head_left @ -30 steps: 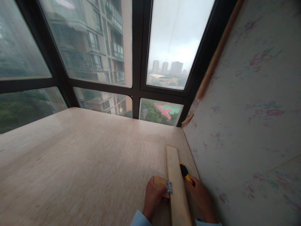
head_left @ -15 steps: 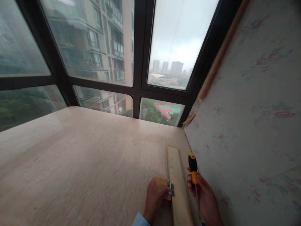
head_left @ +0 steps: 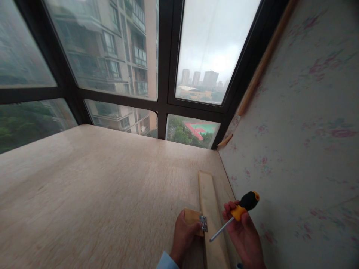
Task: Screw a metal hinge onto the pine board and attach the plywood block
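My left hand (head_left: 183,235) is closed around a small wooden block (head_left: 192,216), its thumb close to a metal hinge (head_left: 203,223). The hinge spans the joint between that block and a long wooden board (head_left: 206,186), which lies lengthwise on the stone sill. In my right hand (head_left: 244,233) is a screwdriver (head_left: 241,207) with a black and yellow handle, gripped by the fingers near the yellow collar. Its metal shaft slants down to the left, with the tip over the board just below the hinge. Whether the tip touches the wood I cannot tell.
The pale stone sill (head_left: 106,194) stretches left and back to the dark window frame (head_left: 162,74). A flowered papered wall (head_left: 303,157) rises close on the right, beside my right hand. A torn strip of trim (head_left: 225,142) sticks out at the far corner.
The screwdriver has swung round in my right hand: its handle now leans up to the right and its tip points left over the board. My left hand has stayed on the block.
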`<action>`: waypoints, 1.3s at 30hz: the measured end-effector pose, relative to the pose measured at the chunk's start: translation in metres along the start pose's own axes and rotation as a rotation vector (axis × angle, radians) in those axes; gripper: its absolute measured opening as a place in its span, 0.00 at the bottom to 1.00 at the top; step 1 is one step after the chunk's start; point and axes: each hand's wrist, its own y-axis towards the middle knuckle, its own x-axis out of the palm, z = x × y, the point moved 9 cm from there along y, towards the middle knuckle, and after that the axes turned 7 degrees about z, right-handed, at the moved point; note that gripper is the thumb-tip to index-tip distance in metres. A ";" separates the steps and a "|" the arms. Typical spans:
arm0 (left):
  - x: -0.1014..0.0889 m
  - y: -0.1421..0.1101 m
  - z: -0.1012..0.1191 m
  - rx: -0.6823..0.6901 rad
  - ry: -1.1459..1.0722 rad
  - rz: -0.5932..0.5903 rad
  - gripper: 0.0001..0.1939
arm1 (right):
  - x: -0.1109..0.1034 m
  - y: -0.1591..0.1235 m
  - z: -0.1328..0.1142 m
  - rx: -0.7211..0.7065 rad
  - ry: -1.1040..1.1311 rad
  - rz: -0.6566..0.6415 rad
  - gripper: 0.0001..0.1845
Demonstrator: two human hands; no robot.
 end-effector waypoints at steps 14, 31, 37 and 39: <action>0.003 0.000 0.001 -0.007 0.021 -0.053 0.18 | 0.008 -0.010 -0.005 -0.047 -0.050 -0.041 0.24; 0.007 -0.010 0.005 -0.079 0.027 -0.088 0.22 | 0.009 -0.017 -0.018 -0.185 0.019 -0.070 0.24; 0.005 -0.007 0.005 -0.063 0.039 -0.065 0.19 | 0.020 -0.019 -0.020 -0.194 0.021 -0.164 0.23; 0.005 -0.008 0.007 -0.058 0.044 -0.068 0.19 | 0.024 -0.020 -0.021 -0.198 0.023 -0.180 0.23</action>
